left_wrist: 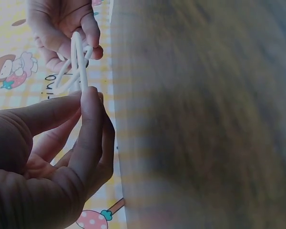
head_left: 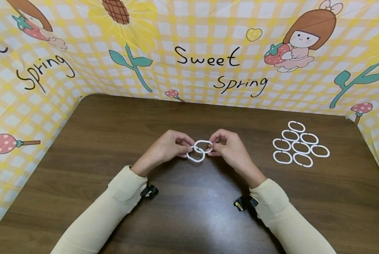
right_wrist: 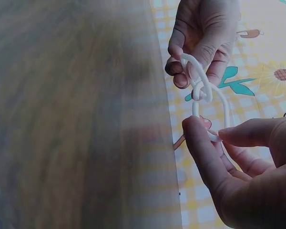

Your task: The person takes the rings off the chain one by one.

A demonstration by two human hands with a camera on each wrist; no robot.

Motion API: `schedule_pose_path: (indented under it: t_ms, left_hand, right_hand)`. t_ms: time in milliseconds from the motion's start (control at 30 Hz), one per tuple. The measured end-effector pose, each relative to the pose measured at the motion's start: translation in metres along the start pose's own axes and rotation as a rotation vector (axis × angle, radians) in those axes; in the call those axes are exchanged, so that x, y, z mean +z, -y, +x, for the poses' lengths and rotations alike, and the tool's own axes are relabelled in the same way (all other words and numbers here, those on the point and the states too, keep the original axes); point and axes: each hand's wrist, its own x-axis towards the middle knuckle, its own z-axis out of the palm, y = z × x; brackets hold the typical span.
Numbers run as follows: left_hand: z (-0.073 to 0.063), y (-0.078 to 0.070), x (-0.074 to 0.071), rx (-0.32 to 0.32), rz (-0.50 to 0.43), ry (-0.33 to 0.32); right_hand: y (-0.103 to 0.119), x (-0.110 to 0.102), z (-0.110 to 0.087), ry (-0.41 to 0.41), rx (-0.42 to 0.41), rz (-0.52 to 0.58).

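Two white oval plastic links are hooked through each other between my hands, above the middle of the table. My left hand pinches the nearer link at its left end between thumb and forefinger. With thumb and fingertips, my right hand pinches the farther link by its right end. In the left wrist view the left fingers grip one white link from below. From the right wrist, the right-hand link passes through the other link.
Several loose white links lie flat in a close group at the right of the brown wooden table. A yellow checked cloth with printed figures hangs along the table's back and sides.
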Motion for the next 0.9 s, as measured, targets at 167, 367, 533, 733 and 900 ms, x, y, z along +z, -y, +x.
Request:
schedule_pose_path:
  t_ms: [167,367,533,733,900]
  left_hand:
    - [0.0000,0.0011,0.0011,0.014,-0.004,0.018]
    - [-0.0001,0.0018,0.0011,0.023,-0.017,0.024]
    - [0.0001,0.0019,0.0009,0.026,-0.028,0.033]
    - [-0.0006,0.0008,0.0005,0.022,-0.043,0.052]
    - [-0.0007,0.0004,0.0005,0.030,-0.046,0.062]
  right_hand:
    - [-0.0009,0.0012,0.0010,0.005,0.000,0.011]
    - [0.0008,0.0025,0.0009,0.012,0.006,0.035]
    - [-0.0005,0.0026,0.0021,0.022,0.019,0.067]
    - [0.0009,0.0025,0.0017,0.014,0.035,0.090]
    - [0.0013,0.0028,0.0019,0.014,0.037,0.091]
